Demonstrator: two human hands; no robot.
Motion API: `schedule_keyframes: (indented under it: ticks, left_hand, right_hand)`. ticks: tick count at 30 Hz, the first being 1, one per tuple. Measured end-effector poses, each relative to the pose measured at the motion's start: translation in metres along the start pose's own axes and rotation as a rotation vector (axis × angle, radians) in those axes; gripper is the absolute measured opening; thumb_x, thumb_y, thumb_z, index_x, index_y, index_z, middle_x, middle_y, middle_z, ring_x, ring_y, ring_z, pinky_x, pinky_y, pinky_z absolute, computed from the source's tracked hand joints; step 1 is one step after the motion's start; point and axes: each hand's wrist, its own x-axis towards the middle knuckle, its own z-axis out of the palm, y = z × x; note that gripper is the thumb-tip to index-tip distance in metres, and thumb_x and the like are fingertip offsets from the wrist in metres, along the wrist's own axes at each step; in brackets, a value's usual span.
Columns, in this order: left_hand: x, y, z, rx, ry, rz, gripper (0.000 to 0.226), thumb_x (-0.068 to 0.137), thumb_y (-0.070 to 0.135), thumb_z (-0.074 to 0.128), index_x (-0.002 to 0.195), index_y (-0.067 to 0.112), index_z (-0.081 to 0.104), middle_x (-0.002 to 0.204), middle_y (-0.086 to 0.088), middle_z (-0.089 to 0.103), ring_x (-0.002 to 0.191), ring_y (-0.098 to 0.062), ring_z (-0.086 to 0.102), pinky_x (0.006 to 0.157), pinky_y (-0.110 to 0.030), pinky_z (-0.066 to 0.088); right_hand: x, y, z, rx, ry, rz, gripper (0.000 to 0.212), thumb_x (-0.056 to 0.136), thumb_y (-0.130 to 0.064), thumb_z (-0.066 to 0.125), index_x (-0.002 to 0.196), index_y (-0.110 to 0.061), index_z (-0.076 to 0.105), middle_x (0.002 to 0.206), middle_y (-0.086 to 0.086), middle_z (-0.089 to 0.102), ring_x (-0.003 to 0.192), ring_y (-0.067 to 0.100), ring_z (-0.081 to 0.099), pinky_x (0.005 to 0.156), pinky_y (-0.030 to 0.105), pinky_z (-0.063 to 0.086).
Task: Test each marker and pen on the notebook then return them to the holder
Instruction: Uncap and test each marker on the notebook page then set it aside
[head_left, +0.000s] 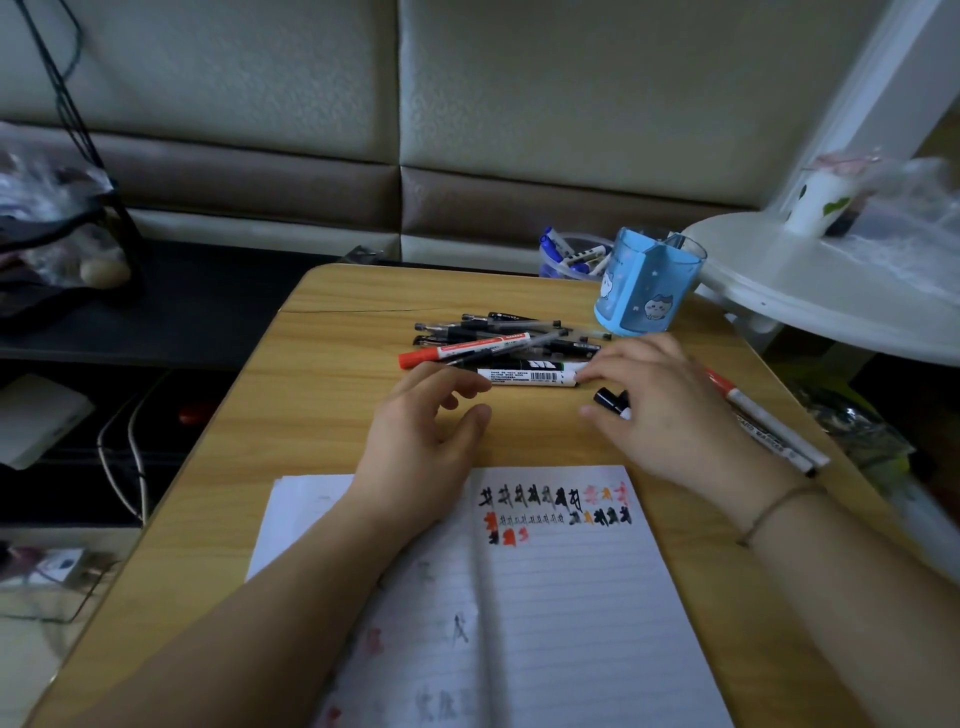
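Note:
An open lined notebook (561, 582) lies at the table's near edge, with rows of black and red test marks near its top. Beyond it is a heap of black pens (498, 332) with a red-capped marker (462, 351) across it. A white marker with a barcode (524, 376) lies in front of the heap. My right hand (670, 410) rests over a black-capped marker (610, 402), fingertips touching the white marker's end. My left hand (431, 421) hovers with fingers apart just left of the white marker, holding nothing. The blue holder (649, 286) stands at the far right.
Two markers (769, 421), one with a red end, lie by the table's right edge. A clear tub of blue pens (571, 257) sits behind the holder. A white round shelf (831, 280) with a cup juts in at the right. A padded wall panel is behind.

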Motion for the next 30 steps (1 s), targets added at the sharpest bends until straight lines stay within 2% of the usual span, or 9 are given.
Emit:
schedule_keyframes:
  ticks: [8, 10, 13, 15, 18, 23, 25, 27, 30]
  left_hand:
    - [0.001, 0.003, -0.002, -0.026, 0.067, -0.028, 0.027, 0.086, 0.011, 0.070, 0.110, 0.020, 0.067, 0.106, 0.011, 0.060, 0.091, -0.005, 0.055, 0.077, -0.005, 0.037]
    - [0.000, 0.003, -0.001, -0.022, 0.076, -0.027, 0.039, 0.085, 0.011, 0.071, 0.121, 0.023, 0.062, 0.106, 0.012, 0.058, 0.093, -0.005, 0.054, 0.078, -0.005, 0.038]
    - [-0.001, 0.003, -0.002, -0.017, 0.072, -0.036, 0.063, 0.082, 0.012, 0.072, 0.140, 0.025, 0.048, 0.116, 0.012, 0.056, 0.101, -0.002, 0.052, 0.085, -0.004, 0.036]
    - [-0.001, 0.003, -0.003, 0.027, 0.060, -0.020, 0.068, 0.082, 0.013, 0.074, 0.142, 0.024, 0.045, 0.126, 0.008, 0.055, 0.113, -0.007, 0.051, 0.097, -0.014, 0.039]
    - [-0.001, 0.002, 0.001, 0.204, 0.047, 0.056, 0.057, 0.081, 0.025, 0.075, 0.134, 0.021, 0.055, 0.131, 0.001, 0.055, 0.122, -0.022, 0.049, 0.102, -0.046, 0.043]
    - [-0.001, 0.008, 0.002, 0.347, 0.049, 0.201, 0.034, 0.091, 0.041, 0.053, 0.112, 0.017, 0.065, 0.109, 0.002, 0.064, 0.103, -0.025, 0.057, 0.086, -0.043, 0.045]
    - [-0.003, 0.014, 0.000, 0.301, 0.000, 0.302, 0.030, 0.097, 0.036, 0.047, 0.106, 0.013, 0.064, 0.098, 0.001, 0.063, 0.090, -0.021, 0.056, 0.076, -0.037, 0.045]
    - [-0.006, 0.025, -0.001, 0.195, -0.102, 0.401, 0.028, 0.099, 0.030, 0.046, 0.106, 0.008, 0.062, 0.092, -0.002, 0.060, 0.079, -0.018, 0.053, 0.069, -0.029, 0.041]
    - [-0.010, 0.038, -0.001, 0.121, -0.212, 0.495, 0.028, 0.100, 0.026, 0.046, 0.105, 0.003, 0.061, 0.086, -0.003, 0.055, 0.074, -0.020, 0.050, 0.068, -0.023, 0.035]
  right_hand:
    - [0.034, -0.015, 0.019, -0.079, -0.026, 0.057, 0.033, 0.083, -0.052, 0.064, 0.110, -0.033, 0.061, 0.122, -0.011, 0.058, 0.116, 0.015, 0.041, 0.094, 0.037, 0.039]
    - [0.035, -0.018, 0.018, -0.068, -0.017, 0.037, 0.028, 0.082, -0.051, 0.066, 0.104, -0.033, 0.061, 0.112, -0.013, 0.060, 0.110, 0.013, 0.042, 0.093, 0.037, 0.038]
    - [0.032, -0.021, 0.014, -0.042, -0.049, 0.002, 0.029, 0.085, -0.044, 0.066, 0.112, -0.036, 0.062, 0.110, -0.015, 0.056, 0.108, 0.012, 0.039, 0.095, 0.034, 0.033]
    - [0.029, -0.018, 0.015, -0.044, -0.048, -0.044, 0.030, 0.087, -0.044, 0.064, 0.116, -0.039, 0.063, 0.116, -0.016, 0.059, 0.116, 0.013, 0.039, 0.096, 0.034, 0.030]
    - [0.019, -0.011, 0.015, 0.032, 0.043, -0.103, 0.023, 0.089, -0.036, 0.064, 0.112, -0.035, 0.067, 0.112, -0.018, 0.063, 0.114, 0.011, 0.042, 0.095, 0.033, 0.030]
    - [-0.015, -0.016, -0.003, 0.491, 0.139, -0.079, 0.013, 0.089, -0.027, 0.061, 0.100, -0.030, 0.068, 0.095, -0.020, 0.063, 0.095, -0.001, 0.055, 0.080, 0.012, 0.045]
    - [-0.030, -0.024, -0.007, 0.906, 0.193, 0.051, 0.012, 0.086, -0.035, 0.064, 0.092, -0.027, 0.070, 0.084, -0.005, 0.068, 0.081, 0.009, 0.063, 0.072, 0.022, 0.053]
    - [-0.045, -0.035, -0.010, 1.314, 0.152, 0.132, 0.035, 0.077, -0.056, 0.067, 0.088, -0.023, 0.071, 0.075, 0.002, 0.065, 0.069, 0.022, 0.062, 0.062, 0.034, 0.054]
    - [-0.059, -0.047, -0.006, 1.434, 0.017, 0.118, 0.053, 0.067, -0.068, 0.071, 0.088, -0.019, 0.068, 0.060, 0.006, 0.056, 0.051, 0.025, 0.055, 0.048, 0.033, 0.045]
